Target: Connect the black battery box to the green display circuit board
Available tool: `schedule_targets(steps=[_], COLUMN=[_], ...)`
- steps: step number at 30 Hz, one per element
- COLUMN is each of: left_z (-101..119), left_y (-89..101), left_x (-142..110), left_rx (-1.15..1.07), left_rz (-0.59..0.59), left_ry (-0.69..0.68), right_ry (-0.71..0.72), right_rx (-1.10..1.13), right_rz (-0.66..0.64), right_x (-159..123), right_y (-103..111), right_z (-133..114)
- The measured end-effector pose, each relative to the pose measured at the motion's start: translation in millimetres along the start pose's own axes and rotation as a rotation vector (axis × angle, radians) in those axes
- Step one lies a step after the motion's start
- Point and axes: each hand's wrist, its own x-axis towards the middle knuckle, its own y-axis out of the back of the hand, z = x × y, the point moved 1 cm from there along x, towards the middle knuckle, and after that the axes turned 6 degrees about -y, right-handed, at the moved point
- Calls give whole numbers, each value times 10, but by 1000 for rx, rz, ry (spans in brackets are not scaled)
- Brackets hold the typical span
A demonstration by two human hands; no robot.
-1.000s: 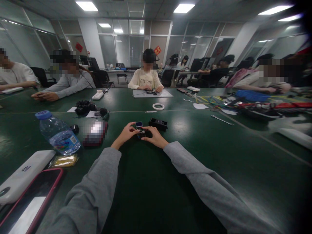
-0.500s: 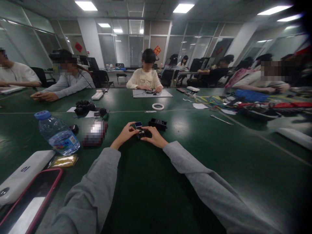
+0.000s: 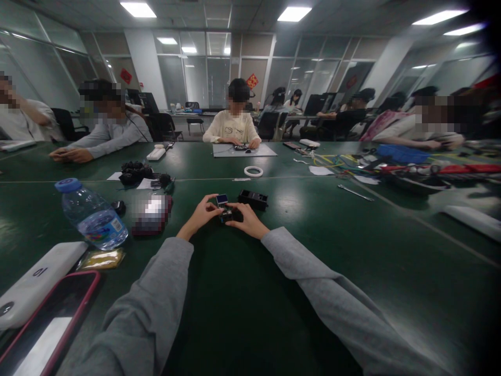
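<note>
Between my hands is a small electronic module (image 3: 226,215), a dark block with parts of a circuit board showing. A little display screen (image 3: 222,199) stands at its far left side. My left hand (image 3: 204,213) pinches the module and screen from the left, thumb towards the middle. From the right, my right hand (image 3: 247,218) grips the module's block with thumb and fingers. Just beyond my right hand lies an open black plastic case (image 3: 253,199). The fine parts under my fingertips are hidden.
At left are a water bottle (image 3: 94,216), a red-edged device (image 3: 153,215), a white power bank (image 3: 39,282) and a phone (image 3: 50,324). A white ring (image 3: 253,171) lies ahead. A wrench (image 3: 355,192) and tangled cables (image 3: 352,161) lie right. Several people sit around.
My hands and the module stay almost in place. At the far left, a person has raised a hand towards their head.
</note>
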Motion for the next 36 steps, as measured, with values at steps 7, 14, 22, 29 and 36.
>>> schedule_targets(steps=[7, 14, 22, 29, 36], left_z=[-13, -35, -28, 1, -33], left_y=[10, 8, 13, 13, 15], left_x=[1, 8, 3, -8, 4], left_rx=[2, -17, -35, -62, -53], left_rz=[-8, 2, -3, -15, 8], left_ry=[-31, -22, -15, -9, -10], right_ry=[29, 28, 22, 21, 22], right_rx=[-1, 2, 3, -1, -8], right_rz=[26, 24, 14, 11, 23], right_x=[5, 2, -1, -4, 4], right_y=[-5, -8, 2, 5, -11], right_z=[-1, 18, 6, -1, 8])
